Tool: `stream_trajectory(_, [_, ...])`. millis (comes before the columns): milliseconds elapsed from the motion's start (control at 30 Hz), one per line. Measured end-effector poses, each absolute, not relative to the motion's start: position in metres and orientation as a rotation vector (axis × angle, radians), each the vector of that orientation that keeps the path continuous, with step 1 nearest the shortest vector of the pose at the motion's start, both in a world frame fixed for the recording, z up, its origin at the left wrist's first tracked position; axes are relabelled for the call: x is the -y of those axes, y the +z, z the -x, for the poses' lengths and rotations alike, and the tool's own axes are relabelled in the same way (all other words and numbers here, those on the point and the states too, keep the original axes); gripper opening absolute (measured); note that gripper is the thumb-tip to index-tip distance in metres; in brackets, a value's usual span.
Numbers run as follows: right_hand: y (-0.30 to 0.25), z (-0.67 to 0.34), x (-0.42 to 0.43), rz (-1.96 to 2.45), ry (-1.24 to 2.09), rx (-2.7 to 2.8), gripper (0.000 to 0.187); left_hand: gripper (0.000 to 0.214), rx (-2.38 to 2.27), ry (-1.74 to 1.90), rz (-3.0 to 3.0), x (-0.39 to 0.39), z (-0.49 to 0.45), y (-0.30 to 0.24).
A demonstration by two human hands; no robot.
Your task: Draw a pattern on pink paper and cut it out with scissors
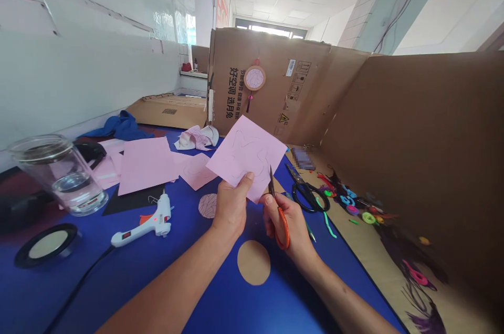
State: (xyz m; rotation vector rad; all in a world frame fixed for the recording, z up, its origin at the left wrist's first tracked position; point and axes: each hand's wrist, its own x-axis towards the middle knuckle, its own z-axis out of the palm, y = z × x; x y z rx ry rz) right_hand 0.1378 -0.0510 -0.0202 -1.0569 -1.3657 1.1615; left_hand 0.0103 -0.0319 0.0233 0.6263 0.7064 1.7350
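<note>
on my feed the left hand (232,208) pinches a pink paper square (246,158) between thumb and fingers, up above the blue table (181,247). the right hand (289,231) has its fingers curled through orange-handled scissors (282,234), blades just beside the square's edge; i can't tell if they touch. right of the square lie black-handled scissors (309,195); left of it, a glue gun (147,223) and a glass tumbler (59,176); below it, a tan paper circle (254,263).

Bench (137,292): cylindrical glass tumbler (59,176) far left, corded plastic glue gun (145,223) before flat paper sheets (146,166); looped-handle scissors (309,192) right of the right hand (283,229); corrugated cardboard screen (268,82) behind.
</note>
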Motion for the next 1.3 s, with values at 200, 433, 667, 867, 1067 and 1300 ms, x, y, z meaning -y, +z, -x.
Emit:
stream_trajectory(200, [-0.0183, -0.1382, 0.0522, 1.066, 1.148, 1.38, 0.064, 0.057, -0.7, 1.742, -0.626, 0.0303, -0.0102, 0.0224])
stream_trajectory(433, [-0.0174, -0.1379, 0.0519, 1.081, 1.127, 1.385, 0.065, 0.053, -0.696, 1.745, -0.632, 0.0318, -0.0104, 0.0239])
stream_trajectory(667, [-0.0176, -0.1376, 0.0526, 1.079, 1.121, 1.389, 0.064, 0.056, -0.698, 1.735, -0.628, 0.0314, -0.0097, 0.0236])
stream_trajectory(867, [-0.018, -0.138, 0.0522, 1.075, 1.124, 1.383, 0.063, 0.056, -0.698, 1.746, -0.634, 0.0319, -0.0102, 0.0239])
stream_trajectory(1067, [-0.0216, -0.1396, 0.0521, 1.056, 1.123, 1.392, 0.06, 0.052, -0.704, 1.743, -0.641, 0.0328, -0.0107, 0.0236])
stream_trajectory(1300, [-0.0149, -0.1381, 0.0546, 1.055, 1.12, 1.399, 0.06, 0.047, -0.685, 1.739, -0.654, 0.0329, -0.0113, 0.0219])
